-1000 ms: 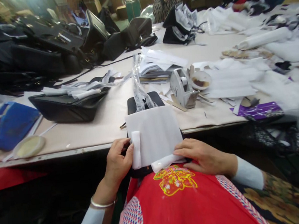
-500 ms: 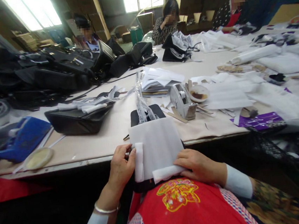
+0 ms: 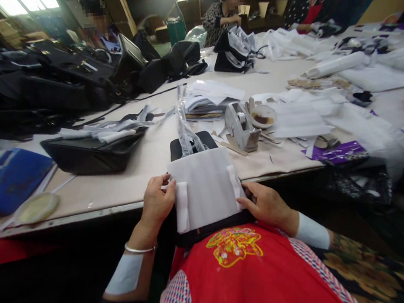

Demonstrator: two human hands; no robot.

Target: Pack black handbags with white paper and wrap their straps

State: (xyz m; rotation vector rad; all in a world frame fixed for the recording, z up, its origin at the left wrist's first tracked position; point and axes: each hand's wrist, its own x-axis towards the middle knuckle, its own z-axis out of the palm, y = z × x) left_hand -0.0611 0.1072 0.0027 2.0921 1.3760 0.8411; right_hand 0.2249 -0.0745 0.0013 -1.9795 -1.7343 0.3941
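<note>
A black bag (image 3: 209, 224) leans between my apron and the table edge, with a white foam sheet (image 3: 208, 184) covering its facing side. Plastic-wrapped handles (image 3: 184, 124) rise from its far end. My left hand (image 3: 156, 201) is closed on the bag's left edge, thumb beside a rolled white foam strip (image 3: 182, 205). On the opposite edge, my right hand (image 3: 269, 204) grips the bag, its thumb touching the lower end of a second foam strip (image 3: 233, 182). The fingers under the bag are partly hidden.
A tape dispenser (image 3: 240, 127) and a small dish (image 3: 263, 116) stand beyond the bag. Left lie a blue dispenser (image 3: 15, 176), a tape roll (image 3: 38, 208) and another black bag (image 3: 96, 149). Black bags (image 3: 74, 83) pile up behind. Several co-workers sit across the table.
The right foam strip has gone from lying along the sheet's near edge to standing along its right edge. My right hand has shifted to that side. My left hand keeps its hold.
</note>
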